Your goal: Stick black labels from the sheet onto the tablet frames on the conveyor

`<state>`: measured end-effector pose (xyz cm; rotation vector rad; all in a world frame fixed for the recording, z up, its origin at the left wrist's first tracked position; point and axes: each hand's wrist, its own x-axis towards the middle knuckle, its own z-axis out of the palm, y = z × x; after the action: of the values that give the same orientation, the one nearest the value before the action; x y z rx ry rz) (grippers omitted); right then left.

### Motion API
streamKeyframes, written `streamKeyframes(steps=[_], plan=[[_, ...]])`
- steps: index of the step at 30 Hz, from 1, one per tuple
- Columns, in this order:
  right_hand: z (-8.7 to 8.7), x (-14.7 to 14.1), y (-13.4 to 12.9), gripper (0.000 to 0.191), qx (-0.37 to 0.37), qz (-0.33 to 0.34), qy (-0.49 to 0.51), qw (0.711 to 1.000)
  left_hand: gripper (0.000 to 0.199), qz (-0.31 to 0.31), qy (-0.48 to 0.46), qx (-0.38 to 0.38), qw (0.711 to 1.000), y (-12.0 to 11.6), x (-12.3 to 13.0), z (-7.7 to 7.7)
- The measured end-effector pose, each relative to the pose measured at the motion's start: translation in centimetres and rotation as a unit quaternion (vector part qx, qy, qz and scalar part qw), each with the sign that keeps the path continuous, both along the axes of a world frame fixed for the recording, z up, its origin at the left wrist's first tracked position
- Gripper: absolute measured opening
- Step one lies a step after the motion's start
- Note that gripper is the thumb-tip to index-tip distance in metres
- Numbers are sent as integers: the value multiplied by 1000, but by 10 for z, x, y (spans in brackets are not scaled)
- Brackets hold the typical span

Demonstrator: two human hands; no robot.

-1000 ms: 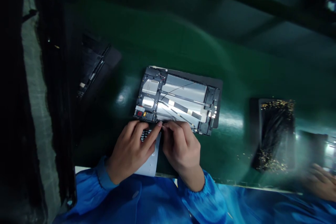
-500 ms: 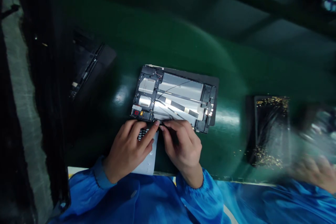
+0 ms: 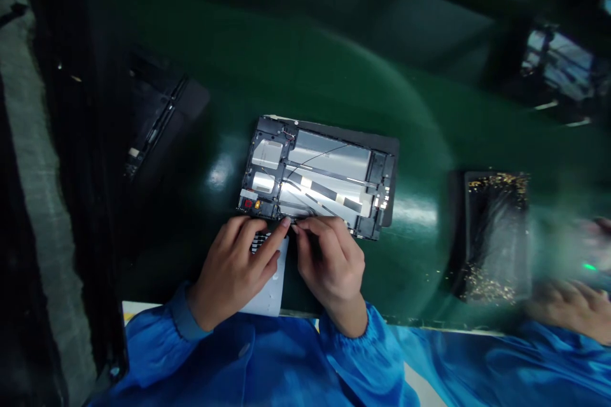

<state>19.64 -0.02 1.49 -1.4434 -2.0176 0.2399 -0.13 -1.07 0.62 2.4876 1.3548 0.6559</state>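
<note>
See on the green table (image 3: 410,280) the opened tablet (image 3: 329,172), lying over a dark panel (image 3: 390,203). Find at its near edge the left hand (image 3: 233,270), loosely spread, only touching with the index fingertip, and the right hand (image 3: 334,261), with thumb and index bent close together. Cannot tell about any part held between them: too tiny. Notice a white sheet (image 3: 270,299), partly hidden, and at right a co-worker's hand (image 3: 570,305), blurred.

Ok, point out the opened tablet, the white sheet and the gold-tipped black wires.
Opened tablet (image 3: 317,177): head view, middle of its exposed inside.
White sheet (image 3: 270,296): head view, bare lower part.
Gold-tipped black wires (image 3: 491,229): head view, dark middle between the gold ends.
</note>
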Motion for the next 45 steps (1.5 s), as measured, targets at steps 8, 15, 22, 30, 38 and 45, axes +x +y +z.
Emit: streamKeyframes(steps=[8,15,22,30,38,45], plan=[[-4,1,1,20,8,-7,8,1000,56,8,-9,-13,1000,-1,-1,-2],[7,1,-13,25,-12,42,60,997,61,1,-44,-17,999,-5,-10,-1],[3,-19,-31,17,-102,135,76,983,31,-19,3,-13,1000,-17,-37,6],[-3,-28,-20,18,-64,215,7,974,33,2,-2,-25,1000,-19,-36,0],[1,-30,-10,25,-24,247,-75,966,43,7,10,-17,1000,-27,-42,-3],[1,-39,-28,29,-27,173,-96,980,42,9,29,-5,1000,-36,-46,-4]])
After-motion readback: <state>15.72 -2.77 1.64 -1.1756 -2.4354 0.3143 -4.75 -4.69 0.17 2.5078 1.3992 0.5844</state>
